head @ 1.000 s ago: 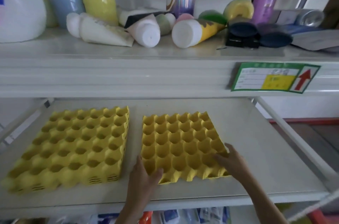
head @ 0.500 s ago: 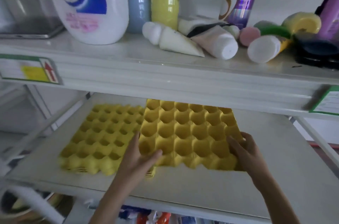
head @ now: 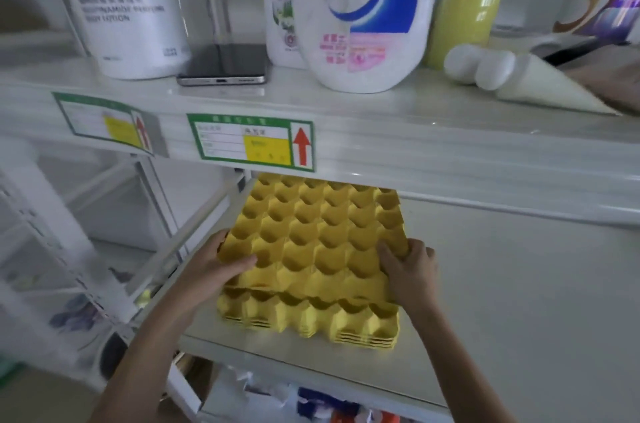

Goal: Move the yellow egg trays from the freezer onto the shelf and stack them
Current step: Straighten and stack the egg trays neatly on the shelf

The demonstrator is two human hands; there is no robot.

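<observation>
A yellow egg tray (head: 322, 232) is held over a stack of yellow egg trays (head: 311, 317) on the white shelf (head: 502, 301). The held tray sits slightly raised at its near edge, almost lined up with the stack beneath. My left hand (head: 214, 267) grips its near left corner, thumb on top. My right hand (head: 408, 267) grips its near right edge, fingers curled over the rim. The far part of the trays is hidden under the upper shelf.
The upper shelf (head: 381, 132) hangs low over the trays, with green labels on its front. On it stand a Walch detergent bottle (head: 367, 14), a white tub (head: 131, 7), a phone (head: 225, 68) and white tubes (head: 519, 80). Bare shelf extends to the right.
Both hands lifted the right-hand tray and carried it left, over the other trays; it now lies above the stack. The camera view swung left.
</observation>
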